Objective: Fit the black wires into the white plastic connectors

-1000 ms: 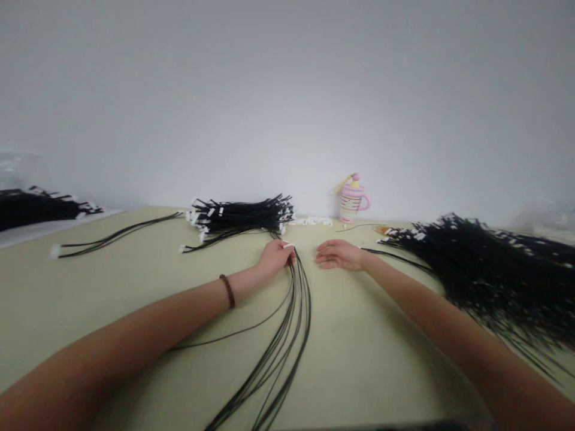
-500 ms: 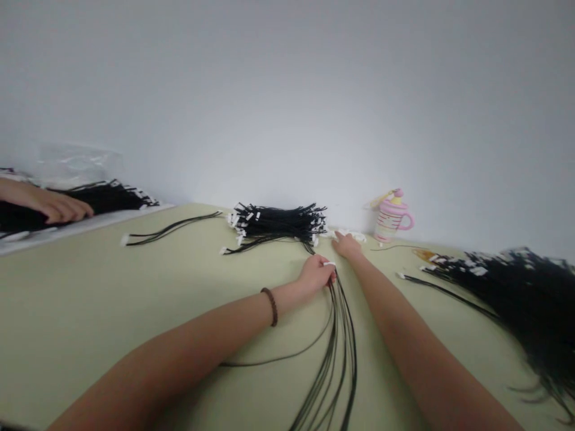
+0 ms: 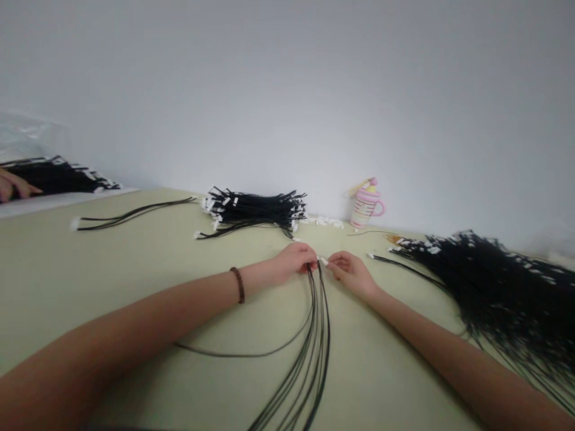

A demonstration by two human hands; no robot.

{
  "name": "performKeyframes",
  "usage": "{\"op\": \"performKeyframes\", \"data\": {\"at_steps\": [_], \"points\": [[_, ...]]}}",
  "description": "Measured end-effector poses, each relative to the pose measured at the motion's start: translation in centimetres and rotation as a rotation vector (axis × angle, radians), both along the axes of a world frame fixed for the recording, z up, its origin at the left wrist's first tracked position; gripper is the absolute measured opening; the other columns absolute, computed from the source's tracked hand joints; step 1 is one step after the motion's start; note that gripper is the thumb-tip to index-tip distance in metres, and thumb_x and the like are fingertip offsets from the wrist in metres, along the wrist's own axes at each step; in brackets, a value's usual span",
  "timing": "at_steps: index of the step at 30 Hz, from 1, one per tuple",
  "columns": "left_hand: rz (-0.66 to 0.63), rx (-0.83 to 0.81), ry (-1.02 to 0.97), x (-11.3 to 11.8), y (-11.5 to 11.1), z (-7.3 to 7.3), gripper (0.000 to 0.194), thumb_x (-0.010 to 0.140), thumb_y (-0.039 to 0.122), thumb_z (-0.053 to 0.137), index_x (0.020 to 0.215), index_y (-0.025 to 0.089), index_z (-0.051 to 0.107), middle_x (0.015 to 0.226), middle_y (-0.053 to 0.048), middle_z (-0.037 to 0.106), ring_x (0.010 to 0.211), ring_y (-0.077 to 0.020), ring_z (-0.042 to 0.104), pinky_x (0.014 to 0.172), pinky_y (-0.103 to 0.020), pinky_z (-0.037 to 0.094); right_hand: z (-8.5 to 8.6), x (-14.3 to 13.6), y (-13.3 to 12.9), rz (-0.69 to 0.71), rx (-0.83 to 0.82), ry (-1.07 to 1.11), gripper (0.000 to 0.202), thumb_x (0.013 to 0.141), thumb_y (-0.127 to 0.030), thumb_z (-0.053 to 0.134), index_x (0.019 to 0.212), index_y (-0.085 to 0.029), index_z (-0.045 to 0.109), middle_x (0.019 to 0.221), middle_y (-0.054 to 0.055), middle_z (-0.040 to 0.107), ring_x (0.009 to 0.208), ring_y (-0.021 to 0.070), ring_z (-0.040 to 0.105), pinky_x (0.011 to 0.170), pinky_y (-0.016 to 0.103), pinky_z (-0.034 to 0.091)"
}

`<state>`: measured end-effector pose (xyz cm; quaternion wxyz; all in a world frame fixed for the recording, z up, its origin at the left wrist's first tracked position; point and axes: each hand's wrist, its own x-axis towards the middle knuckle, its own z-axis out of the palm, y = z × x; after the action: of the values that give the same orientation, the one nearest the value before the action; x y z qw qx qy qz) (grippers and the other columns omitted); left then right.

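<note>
My left hand (image 3: 298,261), with a brown bead bracelet (image 3: 238,285) on the wrist, is closed on the upper end of several thin black cables (image 3: 321,335). The cables hang from its fingers and curve down toward the near edge of the view. Just to the right, my right hand (image 3: 351,273) pinches a small white connector (image 3: 324,261) between thumb and forefinger. That connector is close beside the cable ends; whether the two touch cannot be told. Behind the hands, more small white connectors (image 3: 330,222) lie in a row near the wall.
A pile of black cables with white ends (image 3: 256,209) lies at the back, and a larger cable heap (image 3: 507,293) at the right. A pink and white mug (image 3: 365,206) stands against the wall. At far left another person's hand (image 3: 15,184) rests on more cables (image 3: 58,176).
My right hand has come back from the white connectors by the wall, now with one pinched in its fingers beside my left hand. The whole view has turned slightly right.
</note>
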<state>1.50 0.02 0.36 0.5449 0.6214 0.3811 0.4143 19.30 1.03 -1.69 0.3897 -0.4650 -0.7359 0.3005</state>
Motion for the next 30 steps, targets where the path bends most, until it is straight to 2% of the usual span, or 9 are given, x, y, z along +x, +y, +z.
{"op": "performKeyframes", "data": {"at_steps": [1, 3, 7, 13, 20, 30], "points": [[-0.04, 0.005, 0.032, 0.1, -0.3, 0.1, 0.007, 0.067, 0.021, 0.055, 0.065, 0.014, 0.057, 0.062, -0.002, 0.059, 0.052, -0.0091, 0.049, 0.048, -0.021, 0.034, 0.1, 0.3, -0.9, 0.027, -0.075, 0.171, 0.027, 0.071, -0.035, 0.057, 0.09, -0.017, 0.052, 0.07, 0.001, 0.06, 0.053, 0.0099, 0.05, 0.052, 0.023, 0.039], [-0.094, 0.018, 0.081, 0.2, -0.7, 0.3, 0.01, 0.067, 0.023, 0.057, 0.071, 0.014, 0.059, 0.066, -0.002, 0.06, 0.055, -0.0091, 0.05, 0.05, -0.02, 0.036, 0.4, 0.6, -1.7, 0.086, -0.188, 0.352, 0.029, 0.067, -0.031, 0.059, 0.091, -0.017, 0.053, 0.066, -0.001, 0.058, 0.049, 0.0079, 0.047, 0.049, 0.022, 0.035], [-0.154, 0.027, 0.145, 0.2, -0.7, 0.6, 0.02, 0.067, 0.027, 0.061, 0.081, 0.012, 0.063, 0.072, -0.004, 0.062, 0.059, -0.0095, 0.053, 0.054, -0.021, 0.038, 1.0, 0.3, -0.8, 0.113, -0.315, 0.483, 0.019, 0.064, -0.027, 0.059, 0.078, -0.014, 0.058, 0.057, -0.002, 0.054, 0.047, 0.0064, 0.046, 0.046, 0.02, 0.03], [-0.253, 0.015, 0.168, -0.2, 0.1, 0.7, 0.023, 0.069, 0.033, 0.063, 0.077, 0.011, 0.064, 0.075, -0.005, 0.063, 0.06, -0.0085, 0.052, 0.057, -0.02, 0.04, 1.1, 0.5, -0.8, 0.134, -0.326, 0.495, 0.018, 0.063, -0.028, 0.061, 0.074, -0.013, 0.059, 0.054, -0.003, 0.052, 0.046, 0.0058, 0.044, 0.046, 0.02, 0.029], [-0.291, -0.1, 0.05, -0.9, 1.0, 0.4, 0.022, 0.07, 0.031, 0.064, 0.081, 0.012, 0.067, 0.081, -0.008, 0.063, 0.07, -0.0107, 0.055, 0.067, -0.021, 0.044, 0.9, 0.5, -0.9, 0.098, -0.264, 0.541, 0.021, 0.062, -0.032, 0.063, 0.067, -0.013, 0.055, 0.052, -0.003, 0.051, 0.045, 0.0062, 0.043, 0.047, 0.021, 0.031], [-0.32, -0.102, 0.064, -1.2, 1.1, 0.5, 0.021, 0.069, 0.029, 0.066, 0.079, 0.011, 0.067, 0.078, -0.008, 0.062, 0.074, -0.0126, 0.056, 0.069, -0.023, 0.044, 1.0, 0.4, -1.4, 0.122, -0.163, 0.453, 0.022, 0.063, -0.034, 0.062, 0.068, -0.014, 0.054, 0.051, -0.004, 0.048, 0.045, 0.0058, 0.041, 0.046, 0.021, 0.031]]}}
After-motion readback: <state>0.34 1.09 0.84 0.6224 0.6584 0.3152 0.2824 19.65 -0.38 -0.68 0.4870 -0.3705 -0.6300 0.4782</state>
